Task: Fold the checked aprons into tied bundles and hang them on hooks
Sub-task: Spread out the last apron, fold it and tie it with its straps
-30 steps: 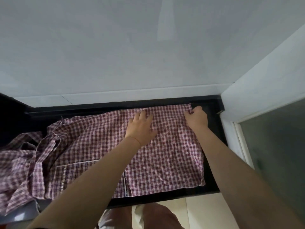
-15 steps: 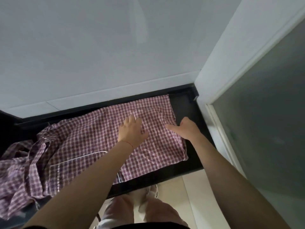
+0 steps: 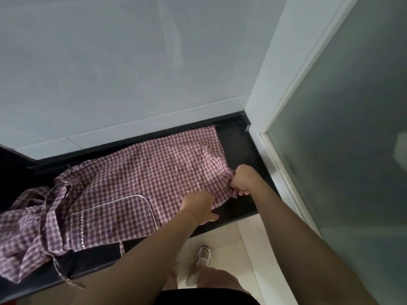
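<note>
We have the red-and-white checked cotton apron [image 3: 136, 183] spread along the black glossy counter [image 3: 240, 150] so it lies flat for folding. Our right hand [image 3: 243, 180] bunches its right edge in curled fingers; our left hand [image 3: 198, 206] grips the near hem (thumb beneath, we judge), ready to turn it over.

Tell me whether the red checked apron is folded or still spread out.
Mostly spread. The red checked apron lies open across the black counter, pocket showing; only its right corner is gathered in the right hand.
</note>
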Action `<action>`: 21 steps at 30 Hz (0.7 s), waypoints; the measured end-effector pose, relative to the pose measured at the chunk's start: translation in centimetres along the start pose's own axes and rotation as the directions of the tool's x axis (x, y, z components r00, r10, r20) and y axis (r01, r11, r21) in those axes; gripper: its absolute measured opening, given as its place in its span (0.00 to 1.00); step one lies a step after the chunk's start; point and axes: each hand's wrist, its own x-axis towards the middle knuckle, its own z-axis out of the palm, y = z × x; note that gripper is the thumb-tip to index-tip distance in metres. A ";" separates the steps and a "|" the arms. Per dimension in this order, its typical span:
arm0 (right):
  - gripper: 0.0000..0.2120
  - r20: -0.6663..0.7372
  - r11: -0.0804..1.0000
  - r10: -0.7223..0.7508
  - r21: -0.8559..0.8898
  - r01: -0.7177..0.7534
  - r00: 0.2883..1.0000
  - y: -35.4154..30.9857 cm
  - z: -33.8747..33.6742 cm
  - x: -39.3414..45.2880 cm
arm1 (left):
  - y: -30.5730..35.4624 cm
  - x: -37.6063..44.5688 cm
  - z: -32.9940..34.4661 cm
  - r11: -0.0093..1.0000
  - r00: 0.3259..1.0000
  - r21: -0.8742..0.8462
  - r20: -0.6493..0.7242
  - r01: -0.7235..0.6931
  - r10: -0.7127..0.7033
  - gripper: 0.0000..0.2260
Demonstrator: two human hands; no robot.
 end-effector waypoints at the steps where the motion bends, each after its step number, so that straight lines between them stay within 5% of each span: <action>1: 0.08 -0.037 0.994 -0.020 0.104 0.023 0.999 0.3 -0.2 0.0 | 0.2 0.0 0.0 1.000 0.999 -0.016 -0.042 0.018 -0.018 0.15; 4: 0.12 -0.102 0.928 -0.063 0.361 0.096 0.993 0.6 -0.5 -0.2 | -0.2 -0.1 -0.3 0.994 0.985 -0.059 -0.139 0.094 -0.101 0.12; 9: 0.11 -0.192 0.857 -0.055 0.495 0.145 0.980 -0.1 -0.1 -0.2 | -2.2 -0.5 -2.0 0.939 0.946 -0.260 -0.170 0.225 -0.274 0.06; 18: 0.11 0.156 0.968 -0.043 0.252 0.002 0.987 -1.0 -1.0 -0.8 | -6.4 -0.2 -3.6 0.829 0.901 -0.434 -0.080 0.353 -0.425 0.10; 21: 0.08 0.054 0.940 -0.022 0.341 0.002 0.998 -0.4 -1.7 -0.5 | -6.5 -0.2 -3.5 0.818 0.899 -0.454 -0.076 0.353 -0.430 0.11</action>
